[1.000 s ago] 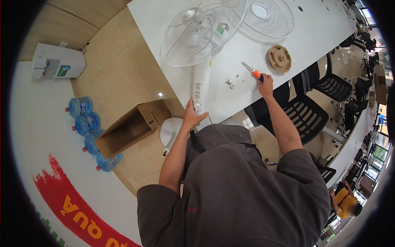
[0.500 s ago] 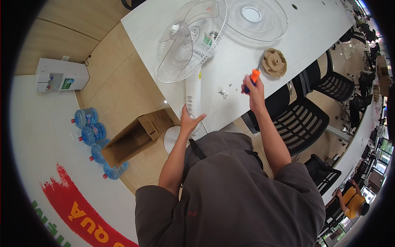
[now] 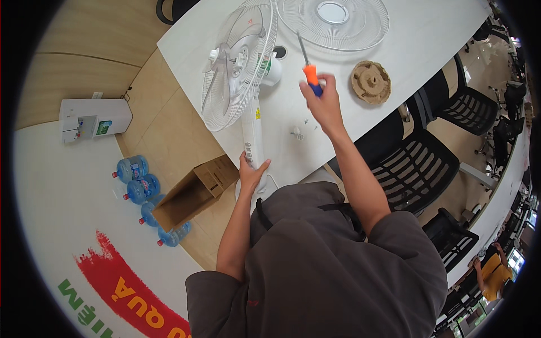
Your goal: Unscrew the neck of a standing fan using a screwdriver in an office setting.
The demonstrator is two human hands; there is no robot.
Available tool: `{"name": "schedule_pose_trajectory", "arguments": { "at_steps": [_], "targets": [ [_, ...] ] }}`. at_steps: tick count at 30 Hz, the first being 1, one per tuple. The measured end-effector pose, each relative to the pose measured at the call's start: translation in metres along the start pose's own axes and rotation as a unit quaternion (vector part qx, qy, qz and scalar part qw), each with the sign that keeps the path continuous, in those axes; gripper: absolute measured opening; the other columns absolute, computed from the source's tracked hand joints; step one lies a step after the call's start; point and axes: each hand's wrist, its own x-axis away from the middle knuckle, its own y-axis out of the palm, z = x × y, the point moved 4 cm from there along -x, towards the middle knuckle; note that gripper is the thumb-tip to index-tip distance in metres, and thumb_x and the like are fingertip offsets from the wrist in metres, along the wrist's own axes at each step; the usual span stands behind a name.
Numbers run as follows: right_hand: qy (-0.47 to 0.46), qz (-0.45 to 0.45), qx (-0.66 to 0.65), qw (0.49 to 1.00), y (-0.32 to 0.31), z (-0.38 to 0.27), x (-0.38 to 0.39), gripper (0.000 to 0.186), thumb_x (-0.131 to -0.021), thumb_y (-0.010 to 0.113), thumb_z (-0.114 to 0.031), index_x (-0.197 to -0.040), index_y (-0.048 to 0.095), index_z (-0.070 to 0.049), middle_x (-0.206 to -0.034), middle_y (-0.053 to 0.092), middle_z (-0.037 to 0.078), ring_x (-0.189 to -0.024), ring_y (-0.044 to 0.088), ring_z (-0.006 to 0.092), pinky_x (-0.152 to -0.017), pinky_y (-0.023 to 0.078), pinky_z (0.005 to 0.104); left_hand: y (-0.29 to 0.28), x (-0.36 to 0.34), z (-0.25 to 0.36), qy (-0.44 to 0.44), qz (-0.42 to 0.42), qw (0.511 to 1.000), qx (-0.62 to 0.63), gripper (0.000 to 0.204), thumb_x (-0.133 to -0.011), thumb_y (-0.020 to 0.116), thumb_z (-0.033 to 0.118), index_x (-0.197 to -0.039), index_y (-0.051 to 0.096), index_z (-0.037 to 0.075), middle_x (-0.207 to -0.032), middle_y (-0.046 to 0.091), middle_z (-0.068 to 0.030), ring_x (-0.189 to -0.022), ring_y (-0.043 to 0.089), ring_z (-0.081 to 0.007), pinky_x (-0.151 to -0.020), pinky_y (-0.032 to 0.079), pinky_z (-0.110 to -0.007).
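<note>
Left hand [image 3: 252,173]: you grip the column [image 3: 251,130] low down.
Right hand [image 3: 325,104]: your fingers hold the screwdriver [image 3: 310,74], its shaft now pointing away from you.
Fan [image 3: 239,65]: on the table [image 3: 414,36], just turned; its motor housing [image 3: 273,73] now shows, seemingly easier to reach.

Grille [image 3: 333,12], pulp disc [image 3: 371,83] on table [image 3: 420,36]

At the top edge, left of centre, the pedestal fan's cage [image 3: 239,61] is clipped; beside it, the loose fan grille [image 3: 333,12] is cut off too. The left hand [image 3: 252,173] covers part of the fan's column [image 3: 252,133]. In the upper centre, the right hand [image 3: 326,104] partly hides the screwdriver's handle [image 3: 309,72]. The white pieces [image 3: 297,133] mid-frame are too small to identify.
</note>
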Motion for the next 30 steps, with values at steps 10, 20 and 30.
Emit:
{"name": "schedule_pose_trajectory", "arguments": {
  "at_steps": [10, 20, 30],
  "targets": [
    [-0.085, -0.160, 0.206, 0.962, -0.001, 0.055, 0.028, 0.029, -0.079, 0.076, -0.017, -0.100, 0.067, 0.001, -0.088, 0.062, 0.016, -0.077, 0.062, 0.0343, -0.070, 0.050, 0.0408, -0.003, -0.087, 0.080, 0.037, 0.018, 0.998, 0.056, 0.097, -0.075, 0.085, 0.020, -0.149, 0.025, -0.003, -0.146, 0.039, -0.0176, -0.126, 0.049, -0.0271, -0.101, 0.046, -0.038],
    [-0.102, -0.218, 0.251, 0.938, 0.019, 0.044, 0.005, 0.026, -0.081, 0.074, -0.019, -0.101, 0.070, -0.003, -0.088, 0.061, 0.014, -0.071, 0.065, 0.0345, -0.064, 0.052, 0.0432, 0.005, -0.098, 0.122, -0.018, -0.027, 0.978, 0.208, 0.097, -0.069, 0.079, -0.001, -0.151, 0.027, 0.001, -0.143, 0.043, -0.0115, -0.124, 0.050, -0.0230, -0.103, 0.045, -0.037],
    [-0.097, -0.241, 0.236, 0.937, 0.023, 0.043, 0.000, 0.025, -0.082, 0.073, -0.021, -0.096, 0.071, -0.001, -0.083, 0.061, 0.016, -0.070, 0.064, 0.0359, -0.064, 0.052, 0.0444, 0.006, -0.092, 0.134, -0.053, -0.033, 0.967, 0.248, 0.099, -0.067, 0.076, -0.005, -0.152, 0.027, 0.003, -0.143, 0.043, -0.0102, -0.123, 0.051, -0.0233, -0.103, 0.046, -0.038]
  ]
}}
